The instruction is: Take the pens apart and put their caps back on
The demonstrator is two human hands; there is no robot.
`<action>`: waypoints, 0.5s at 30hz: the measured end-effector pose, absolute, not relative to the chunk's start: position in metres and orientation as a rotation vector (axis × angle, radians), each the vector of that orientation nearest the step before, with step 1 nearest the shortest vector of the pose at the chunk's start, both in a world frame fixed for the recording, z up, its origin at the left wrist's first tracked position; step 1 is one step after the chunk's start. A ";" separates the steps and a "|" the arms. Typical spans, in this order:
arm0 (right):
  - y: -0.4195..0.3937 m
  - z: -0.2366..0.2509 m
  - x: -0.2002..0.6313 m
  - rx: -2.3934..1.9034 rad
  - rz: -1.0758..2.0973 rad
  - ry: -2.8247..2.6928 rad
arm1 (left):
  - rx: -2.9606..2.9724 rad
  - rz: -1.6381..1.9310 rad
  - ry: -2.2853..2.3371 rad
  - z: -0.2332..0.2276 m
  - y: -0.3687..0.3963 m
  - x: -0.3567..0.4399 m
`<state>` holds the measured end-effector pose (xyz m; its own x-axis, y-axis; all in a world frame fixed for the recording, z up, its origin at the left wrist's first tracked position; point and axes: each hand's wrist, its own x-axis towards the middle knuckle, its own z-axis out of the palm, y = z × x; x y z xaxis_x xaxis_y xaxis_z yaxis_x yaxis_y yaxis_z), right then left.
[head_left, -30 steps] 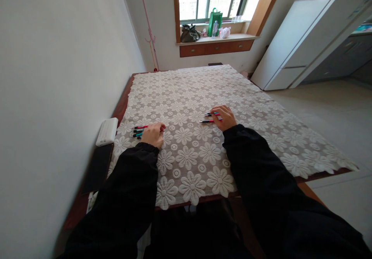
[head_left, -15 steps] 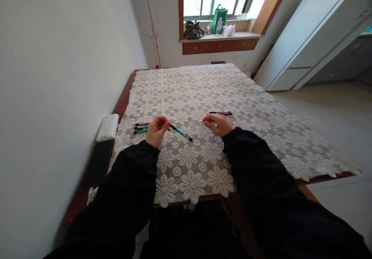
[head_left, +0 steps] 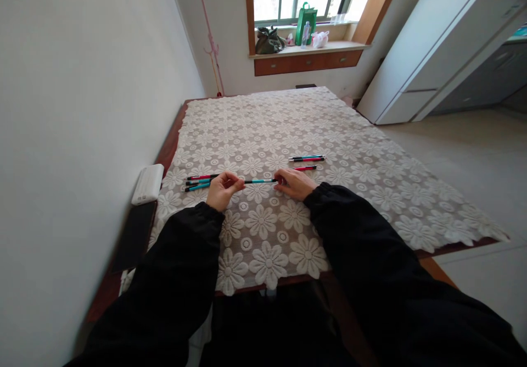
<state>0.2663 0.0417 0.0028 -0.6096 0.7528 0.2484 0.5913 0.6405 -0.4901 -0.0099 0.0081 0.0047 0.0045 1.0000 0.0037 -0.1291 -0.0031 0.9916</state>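
Observation:
A teal-and-black pen (head_left: 258,181) is held level between my two hands, just over the tablecloth. My left hand (head_left: 224,190) pinches its left end. On its right end, the fingers of my right hand (head_left: 291,182) are closed. Just behind my right hand lies a red-and-black pen (head_left: 306,167), partly hidden by the hand. Farther back, a pair of pens (head_left: 307,159), teal and red with black, lie side by side. Left of my left hand, a group of red and teal pens (head_left: 198,182) rests on the cloth, their right ends covered by the hand.
A white floral lace tablecloth (head_left: 263,120) covers the wooden table. Along its left edge are a white box-shaped device (head_left: 147,183) and a flat black object (head_left: 135,236), close to the wall. A windowsill with bags and a white refrigerator (head_left: 420,54) stand beyond.
My right hand has let go of the red-and-black pen, now lying behind it, and moved left onto the teal pen's end. The teal pen has swung from slanting to level.

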 end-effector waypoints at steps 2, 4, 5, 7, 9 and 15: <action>0.041 0.004 0.267 -1.061 0.480 -2.449 | 1.154 1.256 1.101 0.004 0.008 -0.010; 0.040 0.005 0.267 -1.025 0.459 -2.487 | 1.199 1.255 1.091 0.002 0.008 -0.011; 0.039 0.005 0.267 -0.999 0.457 -2.501 | 1.233 1.256 1.092 0.001 0.008 -0.011; 0.038 0.007 0.267 -0.952 0.477 -2.511 | 1.352 1.266 1.121 0.000 0.007 -0.013; 0.036 0.010 0.267 -0.934 0.528 -2.496 | 1.548 1.288 1.185 0.000 0.005 -0.014; 0.031 0.019 0.265 -0.924 1.053 -2.280 | 2.067 1.334 1.178 0.008 -0.001 -0.018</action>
